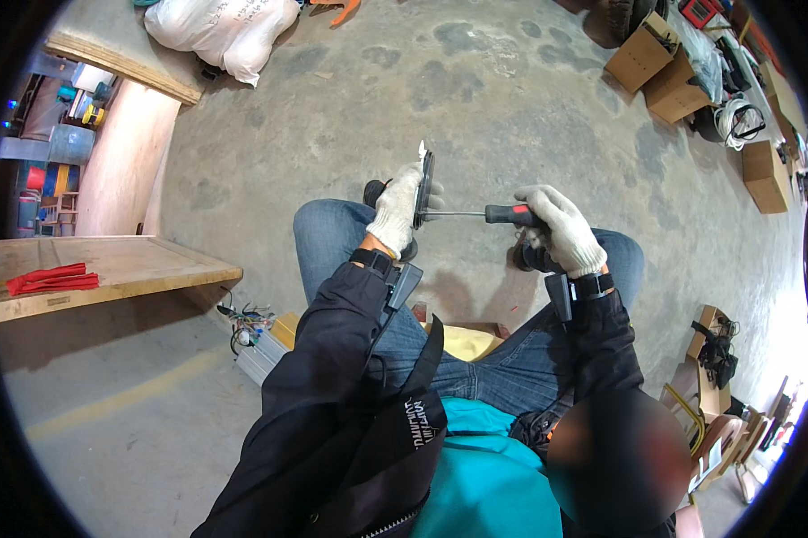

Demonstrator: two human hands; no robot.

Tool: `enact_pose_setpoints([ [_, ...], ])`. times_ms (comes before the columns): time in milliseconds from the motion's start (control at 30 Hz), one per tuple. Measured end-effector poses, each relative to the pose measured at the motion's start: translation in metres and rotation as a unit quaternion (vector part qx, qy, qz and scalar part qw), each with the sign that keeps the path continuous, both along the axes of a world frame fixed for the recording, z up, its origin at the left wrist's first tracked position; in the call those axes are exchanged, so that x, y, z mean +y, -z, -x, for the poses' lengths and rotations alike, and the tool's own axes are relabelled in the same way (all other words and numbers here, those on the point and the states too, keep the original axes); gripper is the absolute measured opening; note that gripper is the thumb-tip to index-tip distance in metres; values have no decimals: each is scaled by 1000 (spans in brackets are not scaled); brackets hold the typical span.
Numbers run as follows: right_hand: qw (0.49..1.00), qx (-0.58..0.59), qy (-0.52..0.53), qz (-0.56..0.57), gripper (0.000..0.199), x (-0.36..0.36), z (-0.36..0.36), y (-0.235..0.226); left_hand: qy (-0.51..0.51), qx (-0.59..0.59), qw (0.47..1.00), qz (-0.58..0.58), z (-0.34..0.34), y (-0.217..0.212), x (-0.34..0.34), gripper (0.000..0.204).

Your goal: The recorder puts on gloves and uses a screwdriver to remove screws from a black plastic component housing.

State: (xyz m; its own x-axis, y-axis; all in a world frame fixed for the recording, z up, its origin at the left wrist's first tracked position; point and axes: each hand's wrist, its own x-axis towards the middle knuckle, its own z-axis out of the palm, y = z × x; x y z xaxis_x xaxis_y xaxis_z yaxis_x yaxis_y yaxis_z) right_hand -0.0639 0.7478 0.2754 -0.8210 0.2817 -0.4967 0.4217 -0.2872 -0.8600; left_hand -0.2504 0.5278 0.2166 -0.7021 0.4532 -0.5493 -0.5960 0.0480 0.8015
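My left hand (397, 213), in a white knit glove, is closed on a thin dark disc-like part (424, 186) seen almost edge-on. A small white piece (422, 151) shows at the part's far end. My right hand (561, 231), gloved the same way, is wrapped round the black and red handle of a screwdriver (504, 213). The screwdriver lies level, its metal shaft pointing left, and its tip meets the lower end of the dark part. The exact contact is too small to make out. Both hands are above the concrete floor, between my knees.
A wooden platform (166, 262) at the left bears red cloth strips (52, 280). Beside my left leg lies a metal box with loose wires (259, 345). White sacks (229, 31) lie at the far left. Cardboard boxes (644, 56) and a white cable coil (738, 123) stand far right.
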Motion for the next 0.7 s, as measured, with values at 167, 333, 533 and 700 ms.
enact_pose_setpoints([
  [167,997,69,34,30,39,0,-4,19,24,-64,995,76,-5,8,-1,39],
  [333,999,7,20,25,39,0,1,5,17,-77,993,83,1,10,-2,39],
  [533,997,-48,-49,38,33,5,0,-1,7,-78,995,57,2,4,0,41],
  [700,994,103,-22,-35,36,5,-6,16,-1,-63,997,52,-1,-6,2,42],
])
